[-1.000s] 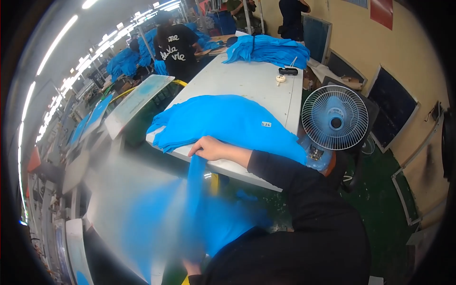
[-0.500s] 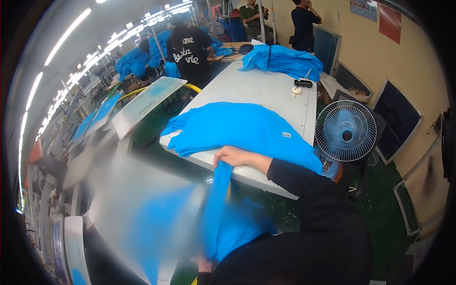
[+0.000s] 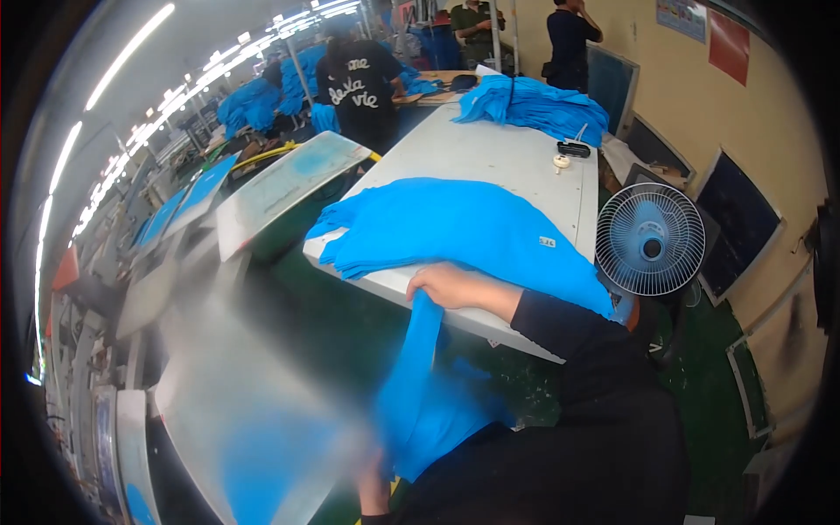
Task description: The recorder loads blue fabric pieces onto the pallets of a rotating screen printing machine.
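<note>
My right hand (image 3: 442,284) is closed on the upper end of a blue fabric piece (image 3: 409,376), beside the front edge of the white table. From there the cloth hangs down in a narrow strip and widens into folds near my body. My left hand (image 3: 373,479) is low in the picture, next to the lower part of that cloth; its fingers are smeared by blur. On the table, just beyond my right hand, lies a stack of blue fabric pieces (image 3: 437,219) with a small white label (image 3: 547,241) on top.
A blurred pale board (image 3: 201,394) with a blue patch stands at left, with more flat boards (image 3: 289,184) behind. Another blue bundle (image 3: 534,107) lies at the white table's (image 3: 420,157) far end. A fan (image 3: 651,241) stands right. A co-worker (image 3: 359,92) is beyond.
The blue patch on the blurred board has shifted downward, and dark green floor shows where the board's edge was. More of my left hand shows. My right hand keeps its hold on the cloth.
</note>
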A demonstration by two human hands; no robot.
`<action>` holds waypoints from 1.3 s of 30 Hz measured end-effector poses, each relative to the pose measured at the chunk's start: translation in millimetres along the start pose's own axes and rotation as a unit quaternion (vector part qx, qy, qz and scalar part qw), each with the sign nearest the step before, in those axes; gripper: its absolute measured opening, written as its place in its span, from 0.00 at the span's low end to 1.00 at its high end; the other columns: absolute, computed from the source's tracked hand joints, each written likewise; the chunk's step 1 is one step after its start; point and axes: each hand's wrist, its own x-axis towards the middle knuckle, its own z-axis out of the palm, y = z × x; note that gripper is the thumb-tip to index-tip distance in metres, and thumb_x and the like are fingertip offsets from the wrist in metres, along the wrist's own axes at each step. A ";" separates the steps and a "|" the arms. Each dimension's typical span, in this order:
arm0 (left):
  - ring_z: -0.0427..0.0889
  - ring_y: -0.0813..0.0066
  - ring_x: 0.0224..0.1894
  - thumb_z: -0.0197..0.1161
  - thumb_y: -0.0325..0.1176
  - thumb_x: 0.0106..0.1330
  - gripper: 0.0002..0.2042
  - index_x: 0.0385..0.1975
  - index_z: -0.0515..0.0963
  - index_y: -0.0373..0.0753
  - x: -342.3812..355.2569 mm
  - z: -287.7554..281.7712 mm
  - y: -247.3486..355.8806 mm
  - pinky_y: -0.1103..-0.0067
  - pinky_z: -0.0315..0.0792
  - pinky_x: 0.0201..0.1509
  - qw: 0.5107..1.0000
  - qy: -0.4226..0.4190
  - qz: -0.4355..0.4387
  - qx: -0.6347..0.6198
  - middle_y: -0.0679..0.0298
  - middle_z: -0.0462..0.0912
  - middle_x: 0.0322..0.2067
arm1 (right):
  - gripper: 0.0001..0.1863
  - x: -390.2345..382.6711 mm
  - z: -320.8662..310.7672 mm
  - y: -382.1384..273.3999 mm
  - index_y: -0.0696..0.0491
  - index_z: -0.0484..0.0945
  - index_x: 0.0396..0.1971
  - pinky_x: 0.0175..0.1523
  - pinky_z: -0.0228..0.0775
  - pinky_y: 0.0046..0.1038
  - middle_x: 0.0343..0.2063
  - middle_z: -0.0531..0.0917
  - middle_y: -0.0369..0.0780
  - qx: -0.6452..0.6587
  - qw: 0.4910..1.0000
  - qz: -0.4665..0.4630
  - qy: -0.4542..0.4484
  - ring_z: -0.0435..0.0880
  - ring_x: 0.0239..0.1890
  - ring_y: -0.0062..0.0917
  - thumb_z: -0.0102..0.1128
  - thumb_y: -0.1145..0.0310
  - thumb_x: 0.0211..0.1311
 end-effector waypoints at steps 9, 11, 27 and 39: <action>0.75 0.67 0.46 0.60 0.36 0.59 0.19 0.49 0.69 0.37 -75.3 -58.0 96.5 0.72 0.71 0.51 0.964 0.064 0.255 0.019 0.58 0.74 0.43 | 0.19 -15.8 4.7 -51.5 0.49 0.76 0.49 0.43 0.70 0.33 0.39 0.81 0.44 -0.102 0.979 -0.054 0.167 0.79 0.38 0.35 0.47 0.76 0.57; 0.72 0.62 0.52 0.57 0.38 0.61 0.23 0.54 0.67 0.36 -80.9 -97.0 112.9 0.69 0.67 0.56 0.942 0.139 0.299 0.069 0.54 0.71 0.49 | 0.17 -11.8 3.8 -52.1 0.52 0.76 0.49 0.41 0.69 0.27 0.37 0.81 0.39 0.109 0.986 -0.033 0.125 0.77 0.34 0.23 0.48 0.73 0.61; 0.72 0.84 0.36 0.54 0.34 0.65 0.25 0.62 0.61 0.38 -32.7 -158.1 203.7 0.90 0.68 0.34 0.952 0.111 0.281 0.045 0.60 0.73 0.50 | 0.15 126.9 41.6 -90.3 0.58 0.79 0.46 0.51 0.67 0.21 0.42 0.82 0.39 0.430 0.899 -0.067 0.044 0.77 0.45 0.22 0.55 0.73 0.59; 0.69 0.87 0.28 0.56 0.23 0.60 0.25 0.60 0.65 0.36 29.7 -252.7 235.5 0.93 0.63 0.23 0.965 0.185 0.185 0.012 0.69 0.73 0.34 | 0.18 238.9 132.7 -68.3 0.50 0.79 0.49 0.54 0.62 0.18 0.46 0.80 0.34 0.347 0.933 -0.099 -0.006 0.75 0.46 0.16 0.62 0.68 0.57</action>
